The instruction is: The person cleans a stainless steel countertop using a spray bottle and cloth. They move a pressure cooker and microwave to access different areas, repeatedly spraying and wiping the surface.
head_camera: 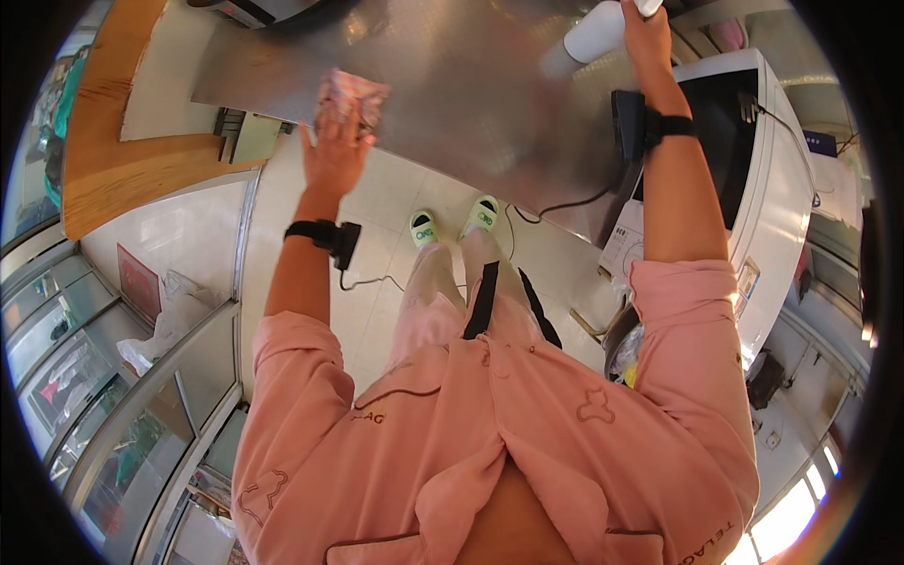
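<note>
My left hand [332, 161] lies over a crumpled pink patterned cloth [366, 90], near the front edge of a stainless steel countertop [480, 106] on the left. Motion blurs both the fingers and the cloth. At the top right, my right hand [647, 42] grips the neck of a white spray bottle [595, 34]. The bottle is tilted, with its base towards the left and its head partly cut off by the picture's edge. Its reflection shows on the metal surface. Each wrist wears a black strap with a small box.
A white microwave oven [766, 176] with a dark door stands to the right. A black cable [565, 208] hangs by the counter's front edge. Wooden board [148, 166] and metal-framed glass panels [191, 381] are on the left. A dark appliance [240, 10] sits at the top left.
</note>
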`<state>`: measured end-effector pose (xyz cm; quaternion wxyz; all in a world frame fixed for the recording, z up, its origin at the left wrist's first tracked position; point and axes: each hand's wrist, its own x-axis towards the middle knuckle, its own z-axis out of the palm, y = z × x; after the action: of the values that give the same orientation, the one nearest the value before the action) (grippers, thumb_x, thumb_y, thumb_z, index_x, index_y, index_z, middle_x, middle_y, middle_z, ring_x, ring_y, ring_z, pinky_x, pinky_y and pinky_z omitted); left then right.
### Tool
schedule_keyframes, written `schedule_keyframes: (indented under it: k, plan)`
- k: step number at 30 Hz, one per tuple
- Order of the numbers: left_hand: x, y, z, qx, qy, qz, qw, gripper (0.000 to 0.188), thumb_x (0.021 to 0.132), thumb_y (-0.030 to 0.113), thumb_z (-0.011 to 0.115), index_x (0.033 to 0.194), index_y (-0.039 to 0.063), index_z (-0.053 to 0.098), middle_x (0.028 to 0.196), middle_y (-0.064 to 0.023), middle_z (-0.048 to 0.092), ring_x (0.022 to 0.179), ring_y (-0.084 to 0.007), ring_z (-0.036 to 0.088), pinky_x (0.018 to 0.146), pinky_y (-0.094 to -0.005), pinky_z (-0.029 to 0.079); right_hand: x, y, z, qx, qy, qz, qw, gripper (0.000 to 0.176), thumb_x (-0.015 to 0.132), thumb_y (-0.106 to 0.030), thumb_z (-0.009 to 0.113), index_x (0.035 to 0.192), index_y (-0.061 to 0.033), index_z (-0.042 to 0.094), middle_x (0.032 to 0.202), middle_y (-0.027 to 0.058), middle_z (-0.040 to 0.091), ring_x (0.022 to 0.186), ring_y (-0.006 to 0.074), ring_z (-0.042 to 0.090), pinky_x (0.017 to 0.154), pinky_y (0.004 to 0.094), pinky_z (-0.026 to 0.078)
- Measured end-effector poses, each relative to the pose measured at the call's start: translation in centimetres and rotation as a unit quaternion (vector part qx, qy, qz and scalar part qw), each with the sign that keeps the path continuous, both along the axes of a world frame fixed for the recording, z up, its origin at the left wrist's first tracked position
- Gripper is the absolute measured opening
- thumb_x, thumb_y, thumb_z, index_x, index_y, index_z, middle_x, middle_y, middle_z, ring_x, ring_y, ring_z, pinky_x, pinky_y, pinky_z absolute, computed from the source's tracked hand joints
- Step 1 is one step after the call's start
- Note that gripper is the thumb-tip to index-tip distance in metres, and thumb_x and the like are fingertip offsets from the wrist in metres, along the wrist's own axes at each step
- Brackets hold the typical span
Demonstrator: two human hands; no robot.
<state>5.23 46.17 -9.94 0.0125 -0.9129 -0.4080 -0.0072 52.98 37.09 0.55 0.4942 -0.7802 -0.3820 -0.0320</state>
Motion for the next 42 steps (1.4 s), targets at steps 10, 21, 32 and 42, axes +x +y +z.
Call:
schedule_keyframes:
  k: [10, 21, 32, 42]
  plan:
    - [8.5, -17.5, -0.1, -0.194, -0.177, -0.181, 0.948, 0.082, 0.090, 0.038, 0.067, 0.156, 0.010, 0.028, 0.160, -0.0225, 0.024, 0.150, -0.0412, 0.016, 0.120, -0.0566, 0.014, -0.1, -4.1, 0.7, -0.080, 0.087, -0.022, 0.993, 0.062, 0.081, -0.016, 0.076, 0.130, 0.0064, 0.046, 0.125, 0.0172, 0.062, 0.107, 0.0235, 0.064, 0.082, 0.0366, 0.054]
    - [5.6, -13.4, 0.9, -0.090, -0.147, -0.237, 0.956, 0.073, 0.086, 0.028, 0.069, 0.152, 0.016, 0.040, 0.162, -0.0127, 0.025, 0.148, -0.0331, 0.025, 0.117, -0.0571, 0.022, -0.5, 1.7, -1.0, 0.095, 0.075, 0.021, 0.992, 0.045, 0.077, -0.007, 0.080, 0.117, -0.0011, 0.060, 0.100, 0.0076, 0.067, 0.090, 0.0180, 0.063, 0.077, 0.0348, 0.053]
    - [4.5, -10.5, -1.8, -0.099, -0.196, -0.048, 0.974, 0.083, 0.078, 0.001, 0.056, 0.156, 0.011, 0.028, 0.160, -0.0195, 0.024, 0.149, -0.0455, 0.017, 0.122, -0.0536, 0.016, -8.1, -2.0, 3.3, 0.139, 0.119, -0.015, 0.983, 0.046, 0.092, -0.019, 0.071, 0.131, -0.0006, 0.057, 0.109, 0.0076, 0.066, 0.096, 0.0153, 0.061, 0.080, 0.0328, 0.050]
    - [11.9, -21.8, 0.3, -0.201, -0.243, -0.312, 0.896, 0.057, 0.085, 0.027, 0.067, 0.140, 0.020, 0.055, 0.153, -0.0083, 0.040, 0.145, -0.0335, 0.031, 0.119, -0.0487, 0.023, -18.7, -9.3, 7.8, 0.102, 0.067, -0.039, 0.992, 0.030, 0.090, -0.012, 0.071, 0.116, 0.0018, 0.066, 0.098, 0.0058, 0.070, 0.082, 0.0115, 0.066, 0.076, 0.0270, 0.053]
